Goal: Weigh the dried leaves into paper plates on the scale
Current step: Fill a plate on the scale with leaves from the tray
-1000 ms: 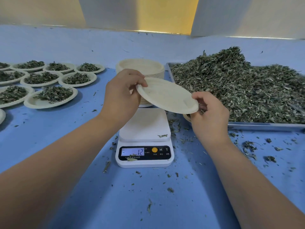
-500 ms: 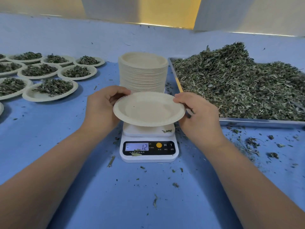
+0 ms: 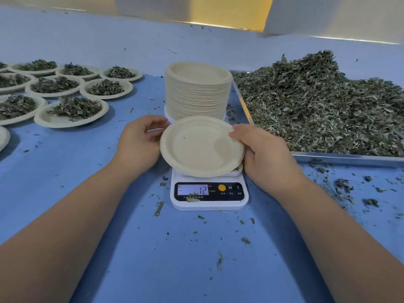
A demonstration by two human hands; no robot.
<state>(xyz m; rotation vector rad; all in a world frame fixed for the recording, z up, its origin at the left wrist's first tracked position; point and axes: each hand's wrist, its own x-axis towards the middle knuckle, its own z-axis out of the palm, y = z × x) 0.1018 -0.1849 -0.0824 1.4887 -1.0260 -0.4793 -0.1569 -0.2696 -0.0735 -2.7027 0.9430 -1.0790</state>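
Loose leaf crumbs (image 3: 245, 240) lie scattered on the blue desk (image 3: 109, 193) in front of the scale (image 3: 209, 205), whose display shows 12 with a minus sign and has a leaf scrap lying on its lower edge. Over the scale's platform sits an empty paper plate (image 3: 201, 147), slightly tilted; whether it rests fully on the platform cannot be told. At the right of the scale, the right hand (image 3: 266, 154) has its grip on the plate's right rim, thumb on top and fingers below. At the left of the scale, the left hand (image 3: 140, 145) curls thumb and fingers beside the plate's left rim; whether this grip pinches the rim or has let go cannot be told. Just behind the scale stands a tall stack of empty plates (image 3: 197, 90). Right of the scale, a metal tray (image 3: 349, 159) holds the heap of dried leaves (image 3: 317, 106). Left of the scale and farther back, filled plates (image 3: 72, 110) lie in rows.
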